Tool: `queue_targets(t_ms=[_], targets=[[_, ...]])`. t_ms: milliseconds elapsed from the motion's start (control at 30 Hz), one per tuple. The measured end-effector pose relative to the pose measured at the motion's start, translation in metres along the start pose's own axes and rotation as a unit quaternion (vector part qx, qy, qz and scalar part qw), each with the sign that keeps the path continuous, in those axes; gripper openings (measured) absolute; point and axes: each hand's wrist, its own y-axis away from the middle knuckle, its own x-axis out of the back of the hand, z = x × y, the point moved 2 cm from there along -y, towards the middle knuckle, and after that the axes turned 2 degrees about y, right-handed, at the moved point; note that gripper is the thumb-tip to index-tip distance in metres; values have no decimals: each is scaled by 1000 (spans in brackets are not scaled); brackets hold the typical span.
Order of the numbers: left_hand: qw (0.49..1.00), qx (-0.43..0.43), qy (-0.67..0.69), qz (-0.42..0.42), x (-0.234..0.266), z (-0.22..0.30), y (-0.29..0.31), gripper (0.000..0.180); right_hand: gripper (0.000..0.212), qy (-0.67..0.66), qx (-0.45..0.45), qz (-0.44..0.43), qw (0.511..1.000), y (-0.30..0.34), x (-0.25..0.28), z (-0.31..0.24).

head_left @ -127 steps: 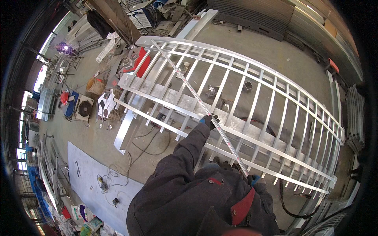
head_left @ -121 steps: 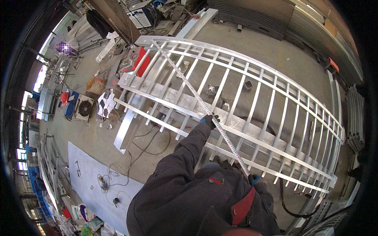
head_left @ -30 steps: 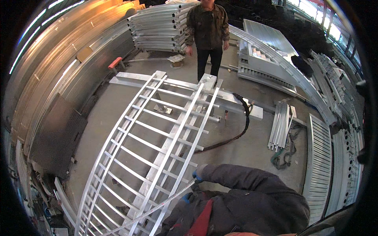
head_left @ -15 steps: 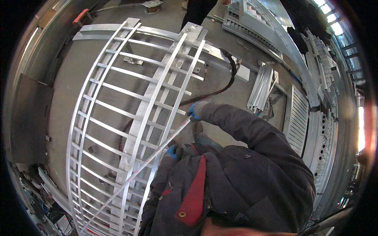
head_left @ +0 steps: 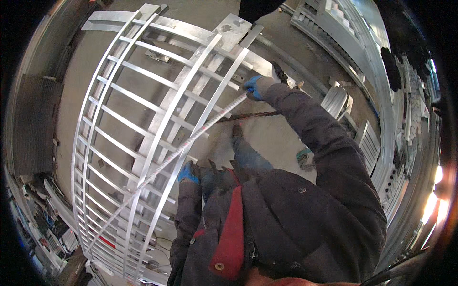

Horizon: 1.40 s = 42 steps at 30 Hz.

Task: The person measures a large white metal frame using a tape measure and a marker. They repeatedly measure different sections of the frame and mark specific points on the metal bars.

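Note:
A long curved aluminium railing (head_left: 157, 119), made of rails with many crossbars, lies to my left on flat metal supports. A tape measure blade (head_left: 188, 143) stretches slantwise over it, from my right hand down to the railing's lower left end. My right hand (head_left: 254, 87), in a blue work glove, is closed on the upper end of the tape, beside the crossbar ends; any case is hidden in it. My left hand (head_left: 188, 172), gloved too, is closed at the railing's near edge, by a crossbar end. What it holds, if anything, is hidden.
Behind the railing's upper end, a person in dark clothing (head_left: 257, 7) stands. Stacked aluminium profiles (head_left: 335, 100) and slatted panels (head_left: 369, 143) line the right side. A black hose (head_left: 279, 72) hangs near my right hand. A teal coil (head_left: 304, 157) lies on the floor.
My right hand has moved up and to the right with the tape, which stays stretched. My left hand has shifted left and slightly up along the railing's edge. The view has shifted too.

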Motion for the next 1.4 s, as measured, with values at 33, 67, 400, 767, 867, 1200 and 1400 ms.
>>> queue_targets(t_ms=[33, 67, 400, 767, 867, 1200, 1400], targets=[[997, -50, -28, 57, -1, 17, -15, 40, 41, 0, 0, 5, 1000, -11, 12, 25], [992, -56, -72, 92, -4, 31, -31, 41, 41, 2, -5, 5, 1000, -23, 21, 49], [961, -1, -268, 74, -51, 87, -131, 58, 40, -35, -5, 118, 992, -127, 40, 204], [944, 28, -312, 105, -64, 87, -158, 37, 32, 0, 84, 180, 980, -176, 22, 234], [945, 29, -311, 98, -65, 89, -158, 35, 33, -70, 58, 156, 984, -178, 22, 240], [944, 16, -317, 86, -70, 78, -155, 38, 33, -98, 80, 170, 977, -183, 20, 243], [943, 18, -322, 87, -69, 83, -157, 37, 32, -38, 102, 175, 978, -189, 18, 249]])
